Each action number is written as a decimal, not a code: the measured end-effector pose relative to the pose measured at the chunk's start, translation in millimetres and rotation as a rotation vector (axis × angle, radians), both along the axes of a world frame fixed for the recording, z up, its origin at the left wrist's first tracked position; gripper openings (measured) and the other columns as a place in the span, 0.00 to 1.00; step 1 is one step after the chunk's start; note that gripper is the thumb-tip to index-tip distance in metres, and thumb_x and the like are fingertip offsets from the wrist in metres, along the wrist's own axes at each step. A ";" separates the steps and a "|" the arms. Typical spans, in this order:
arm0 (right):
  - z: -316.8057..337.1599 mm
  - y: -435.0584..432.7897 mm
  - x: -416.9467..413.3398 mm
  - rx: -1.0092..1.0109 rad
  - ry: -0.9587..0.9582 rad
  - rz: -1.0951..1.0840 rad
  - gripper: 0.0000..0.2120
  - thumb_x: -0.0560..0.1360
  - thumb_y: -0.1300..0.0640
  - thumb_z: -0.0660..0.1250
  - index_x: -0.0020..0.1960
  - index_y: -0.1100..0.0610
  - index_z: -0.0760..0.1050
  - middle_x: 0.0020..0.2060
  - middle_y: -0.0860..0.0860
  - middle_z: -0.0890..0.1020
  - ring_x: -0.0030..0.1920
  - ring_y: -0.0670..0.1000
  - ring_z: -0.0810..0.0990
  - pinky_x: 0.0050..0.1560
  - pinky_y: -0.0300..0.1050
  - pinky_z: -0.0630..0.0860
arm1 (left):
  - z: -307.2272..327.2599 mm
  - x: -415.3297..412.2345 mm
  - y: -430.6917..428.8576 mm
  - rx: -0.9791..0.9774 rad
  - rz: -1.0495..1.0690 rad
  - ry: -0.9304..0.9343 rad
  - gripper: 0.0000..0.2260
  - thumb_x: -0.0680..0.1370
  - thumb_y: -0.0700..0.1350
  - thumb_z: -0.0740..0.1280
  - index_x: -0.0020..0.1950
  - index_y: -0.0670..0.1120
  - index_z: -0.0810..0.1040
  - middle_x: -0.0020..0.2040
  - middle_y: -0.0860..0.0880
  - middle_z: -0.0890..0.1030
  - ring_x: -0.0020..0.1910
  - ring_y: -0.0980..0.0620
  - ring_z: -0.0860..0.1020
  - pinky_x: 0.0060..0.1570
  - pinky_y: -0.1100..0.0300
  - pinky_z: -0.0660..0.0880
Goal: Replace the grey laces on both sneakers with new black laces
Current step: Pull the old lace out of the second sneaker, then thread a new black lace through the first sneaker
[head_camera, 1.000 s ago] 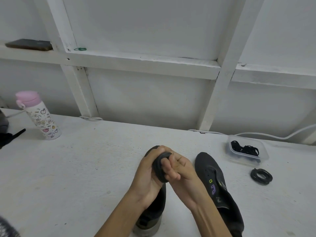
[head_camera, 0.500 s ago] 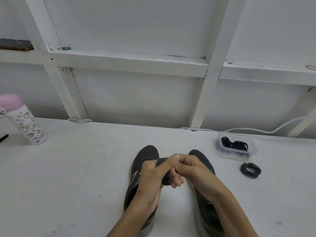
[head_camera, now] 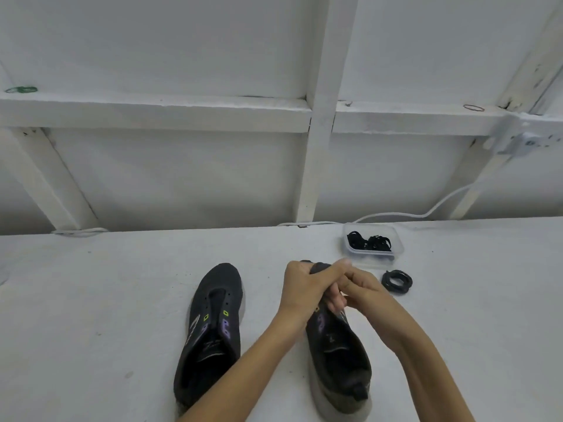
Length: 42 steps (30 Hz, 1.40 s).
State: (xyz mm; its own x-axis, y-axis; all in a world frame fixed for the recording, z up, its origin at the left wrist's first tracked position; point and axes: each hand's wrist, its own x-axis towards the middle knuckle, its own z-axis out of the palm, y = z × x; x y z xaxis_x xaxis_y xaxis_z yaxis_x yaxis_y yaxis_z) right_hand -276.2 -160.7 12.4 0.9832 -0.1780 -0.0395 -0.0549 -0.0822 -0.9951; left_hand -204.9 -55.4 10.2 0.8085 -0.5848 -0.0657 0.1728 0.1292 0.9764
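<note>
Head view: left hand (head_camera: 300, 290) and right hand (head_camera: 362, 290) both grip a dark lace roll (head_camera: 320, 267) just over the far toe of the right shoe (head_camera: 338, 357).

Table (head_camera: 91, 300) layout: sneakers and laces.
Left sneaker (head_camera: 213, 324) and right sneaker (head_camera: 338, 363) are set side by side, near centre; a container (head_camera: 374, 259) with laces (head_camera: 368, 242) is placed beyond, to the right, and a coiled lace (head_camera: 397, 282) just before it.

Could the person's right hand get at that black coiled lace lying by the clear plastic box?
Probably yes: the black coiled lace lies just right of the right hand with bare white table between, though that hand grips a dark bundle.
</note>
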 end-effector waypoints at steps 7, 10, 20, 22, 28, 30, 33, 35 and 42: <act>-17.8 -33.4 -6.2 0.102 -0.110 -0.292 0.17 0.82 0.50 0.60 0.47 0.65 0.72 0.38 0.57 0.73 0.43 0.51 0.73 0.50 0.44 0.73 | -4.8 4.0 -61.0 -0.025 -0.073 0.219 0.20 0.71 0.50 0.75 0.24 0.42 0.74 0.24 0.42 0.75 0.23 0.50 0.70 0.31 0.61 0.73; -23.7 -45.5 -4.9 0.095 -0.072 -0.377 0.15 0.81 0.51 0.59 0.45 0.61 0.73 0.37 0.55 0.75 0.40 0.48 0.75 0.44 0.37 0.75 | -12.5 6.8 -74.5 -0.057 -0.144 0.323 0.17 0.73 0.47 0.74 0.28 0.41 0.75 0.26 0.43 0.76 0.25 0.52 0.71 0.31 0.61 0.74; -75.4 -98.0 5.8 0.109 0.154 -0.558 0.12 0.81 0.56 0.62 0.42 0.60 0.77 0.32 0.50 0.71 0.32 0.47 0.68 0.31 0.39 0.66 | -55.0 55.2 -104.8 0.440 -0.460 -0.057 0.05 0.79 0.45 0.68 0.50 0.45 0.80 0.45 0.47 0.83 0.45 0.52 0.82 0.49 0.61 0.79; -85.4 -101.0 11.8 0.143 0.198 -0.606 0.11 0.81 0.56 0.64 0.43 0.59 0.77 0.30 0.49 0.72 0.30 0.47 0.69 0.30 0.39 0.66 | -59.8 65.8 -117.1 0.574 -0.431 -0.236 0.06 0.77 0.45 0.70 0.46 0.42 0.79 0.39 0.49 0.80 0.39 0.50 0.82 0.46 0.58 0.81; -115.4 -104.6 24.8 0.005 0.295 -0.887 0.09 0.73 0.56 0.73 0.44 0.57 0.73 0.32 0.52 0.79 0.27 0.49 0.75 0.34 0.48 0.73 | -79.7 78.5 -136.2 0.959 -0.436 -0.640 0.13 0.75 0.55 0.69 0.55 0.50 0.77 0.54 0.50 0.81 0.55 0.48 0.79 0.54 0.55 0.72; -117.1 -100.2 25.2 -0.198 0.334 -0.903 0.11 0.72 0.53 0.73 0.42 0.54 0.72 0.32 0.50 0.80 0.28 0.49 0.77 0.37 0.48 0.74 | -85.8 78.9 -137.8 1.020 -0.454 -0.752 0.15 0.76 0.57 0.67 0.57 0.51 0.76 0.56 0.51 0.81 0.57 0.48 0.78 0.56 0.55 0.71; -109.8 -97.1 20.3 -0.477 0.423 -0.842 0.11 0.73 0.45 0.70 0.41 0.49 0.71 0.34 0.46 0.80 0.35 0.46 0.78 0.36 0.42 0.71 | -87.2 78.6 -136.3 1.024 -0.428 -0.877 0.16 0.75 0.61 0.67 0.55 0.51 0.77 0.53 0.52 0.81 0.53 0.49 0.78 0.51 0.56 0.72; -95.8 -102.8 16.0 -0.600 0.446 -0.844 0.12 0.73 0.42 0.69 0.40 0.49 0.72 0.36 0.43 0.80 0.38 0.42 0.77 0.34 0.39 0.67 | -81.1 84.2 -131.3 0.991 -0.364 -0.926 0.16 0.73 0.64 0.65 0.52 0.54 0.78 0.49 0.56 0.81 0.50 0.53 0.79 0.47 0.59 0.72; -49.1 -171.6 57.0 -0.799 0.301 -0.777 0.06 0.73 0.59 0.68 0.48 0.51 0.78 0.47 0.43 0.80 0.43 0.46 0.78 0.43 0.41 0.72 | -53.1 128.3 -153.7 0.621 -0.201 -1.142 0.10 0.81 0.45 0.58 0.57 0.54 0.76 0.54 0.60 0.77 0.55 0.59 0.74 0.46 0.63 0.70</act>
